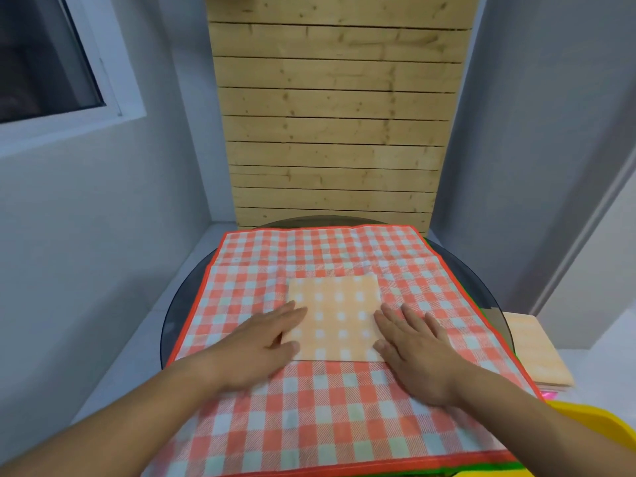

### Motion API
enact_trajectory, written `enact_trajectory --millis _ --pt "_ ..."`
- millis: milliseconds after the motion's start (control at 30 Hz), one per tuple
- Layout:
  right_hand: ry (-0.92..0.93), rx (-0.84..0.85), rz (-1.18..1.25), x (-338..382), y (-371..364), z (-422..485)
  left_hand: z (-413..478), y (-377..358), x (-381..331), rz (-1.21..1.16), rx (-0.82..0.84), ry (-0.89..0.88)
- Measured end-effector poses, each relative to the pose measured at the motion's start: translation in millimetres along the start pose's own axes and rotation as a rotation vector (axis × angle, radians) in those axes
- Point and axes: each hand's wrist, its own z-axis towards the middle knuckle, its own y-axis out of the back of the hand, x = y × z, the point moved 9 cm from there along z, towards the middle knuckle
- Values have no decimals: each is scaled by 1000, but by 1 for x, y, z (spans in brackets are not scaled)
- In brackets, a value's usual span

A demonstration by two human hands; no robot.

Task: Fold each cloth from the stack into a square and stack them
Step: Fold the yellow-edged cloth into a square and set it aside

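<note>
Near edge: red-checked cloth (344,407) spread over a round dark glass desk (179,304), its near hem cut off by the frame. Left hand (261,342) and right hand (416,349) lie flat, fingers extended, neither grip closed on anything, pressing the 9 and 3 o'clock edges of a folded orange square cloth (337,315) at centre. At 3 o'clock, an orange cloth stack (537,352) beside the desk, partly hidden; a yellow object (595,421) cut off, unidentifiable. Beyond: wooden slat panel (337,115), grey walls (86,218), window (44,53) at 10 o'clock.
</note>
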Motion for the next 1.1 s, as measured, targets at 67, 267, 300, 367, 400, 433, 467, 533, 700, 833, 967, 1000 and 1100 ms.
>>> enact_trajectory --millis 67,267,300,367,400,433,467,533,700,833,967,1000,1100 --pt "-27 -95 231 2 20 -1 1 20 -10 -217 -171 40" --pt "-239 -264 690 -11 56 5 10 40 -3 -415 -352 336" --pt "-273 -244 712 -12 55 7 11 37 1 -456 -330 374" --pt "-330 -203 755 -14 50 9 12 31 6 -504 -301 424" --pt "-355 -187 777 -15 47 11 12 30 7 -506 -293 441" --pt "-380 -173 801 -15 45 11 12 29 8 -506 -288 453" --pt "-402 -160 831 -15 42 12 13 29 8 -517 -285 458" --pt "-430 -142 907 -16 39 13 15 30 8 -561 -280 460" --pt "-446 -171 1018 -20 39 13 17 29 10 -609 -277 449" --pt "-412 -186 1058 -20 40 9 17 22 3 -710 -259 381" --pt "-318 -299 981 -24 55 -16 10 23 -28 -607 -266 207" --pt "-305 -342 951 -28 61 -27 9 24 -40 -582 -274 161" --pt "-298 -458 890 -49 78 -67 10 18 -82 -565 -282 37"
